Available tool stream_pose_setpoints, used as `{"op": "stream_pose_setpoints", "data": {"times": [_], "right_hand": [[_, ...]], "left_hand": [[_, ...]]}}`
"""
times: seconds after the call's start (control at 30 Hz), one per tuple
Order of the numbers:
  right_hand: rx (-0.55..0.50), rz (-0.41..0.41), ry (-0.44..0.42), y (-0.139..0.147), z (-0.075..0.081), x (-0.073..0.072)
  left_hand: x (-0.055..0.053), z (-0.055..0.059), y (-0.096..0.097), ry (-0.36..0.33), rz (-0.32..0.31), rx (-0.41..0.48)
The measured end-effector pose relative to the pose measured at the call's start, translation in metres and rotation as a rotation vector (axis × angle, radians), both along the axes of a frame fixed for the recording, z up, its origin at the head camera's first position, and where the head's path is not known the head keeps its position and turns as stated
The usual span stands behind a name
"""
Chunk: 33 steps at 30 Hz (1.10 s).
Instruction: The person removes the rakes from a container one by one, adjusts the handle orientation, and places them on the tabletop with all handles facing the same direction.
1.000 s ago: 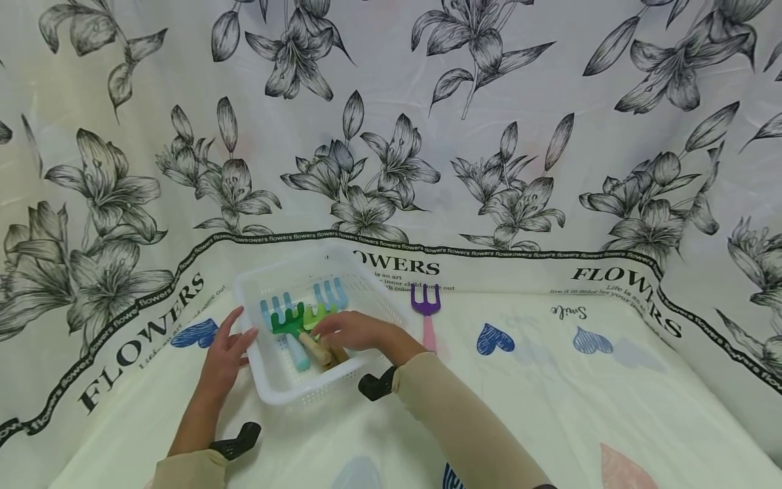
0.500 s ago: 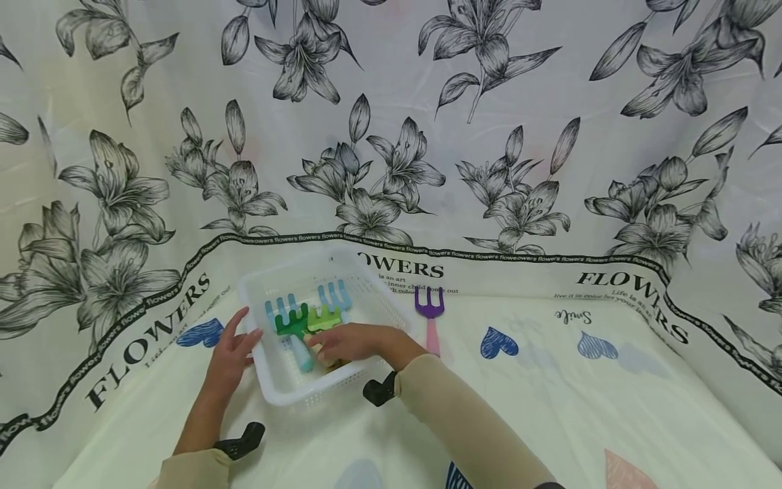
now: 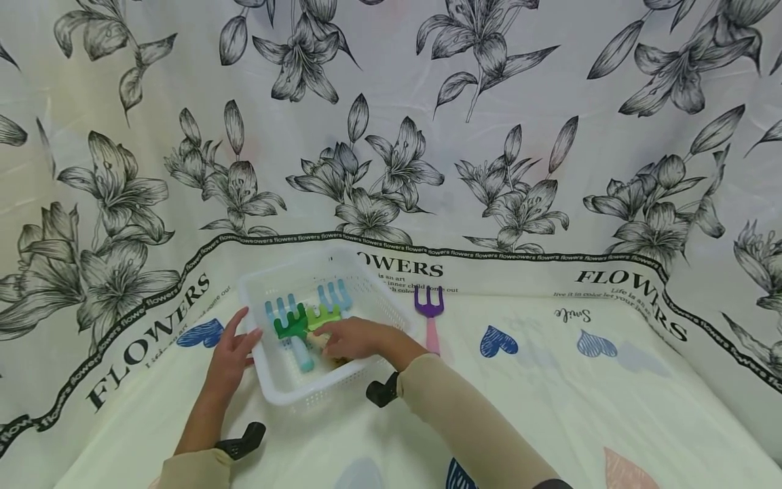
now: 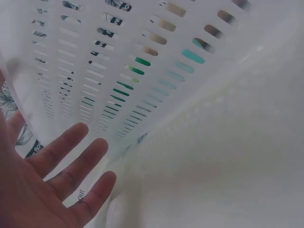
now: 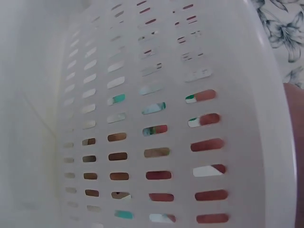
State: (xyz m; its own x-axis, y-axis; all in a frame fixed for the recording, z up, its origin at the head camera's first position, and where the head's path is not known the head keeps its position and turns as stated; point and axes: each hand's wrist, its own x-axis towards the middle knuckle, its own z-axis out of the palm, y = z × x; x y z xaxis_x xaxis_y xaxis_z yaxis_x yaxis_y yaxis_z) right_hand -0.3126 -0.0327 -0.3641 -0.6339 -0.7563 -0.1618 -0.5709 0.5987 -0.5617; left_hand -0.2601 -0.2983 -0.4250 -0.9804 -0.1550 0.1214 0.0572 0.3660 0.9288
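- The left hand (image 3: 231, 352) is at the left side of the white plastic basket with slotted walls (image 3: 287, 397); its thumb is at the rim, and its fingers, loosely spread, are along the outside, clenching nothing.
- The right hand (image 3: 354, 337) reaches down inside the basket with bent fingers, over a beige handle (image 3: 319, 341); I cannot tell whether it grasps this handle.
- Just beyond the right fingertips lies a light green toothed rake head (image 3: 322, 316).
- Left of the right hand is a dark green toothed rake head (image 3: 290, 321), and near it a pale blue handle with turquoise end (image 3: 302, 354).
- Farther from the right hand, two pale blue toothed heads (image 3: 334, 294) lie in the basket.
- To the right of the right hand, outside the basket, rests a purple three-pronged fork with pink handle (image 3: 430, 312), on the cream cloth with blue hearts (image 3: 550, 380).
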Motion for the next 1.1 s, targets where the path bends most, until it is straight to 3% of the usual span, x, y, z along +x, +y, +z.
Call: {"op": "stream_pose_setpoints", "data": {"times": [0.27,0.57,0.77,0.97,1.1], "right_hand": [[-0.242,-0.088,0.042,0.008,0.001,-0.003],[-0.438,-0.208,0.159,0.013,0.002,-0.001],[-0.503,-0.307,0.197,0.013,0.0,0.0],[-0.514,-0.317,0.186,0.013,-0.001,-0.001],[-0.52,-0.323,0.129,0.015,-0.001,-0.003]], "left_hand": [[0.0,0.001,0.002,0.001,-0.001,-0.001],[0.002,0.002,0.002,0.008,0.007,-0.027],[0.002,0.0,0.0,0.008,0.006,-0.022],[0.003,0.0,0.001,-0.001,0.0,-0.009],[0.002,0.001,0.002,0.001,-0.002,-0.014]]}}
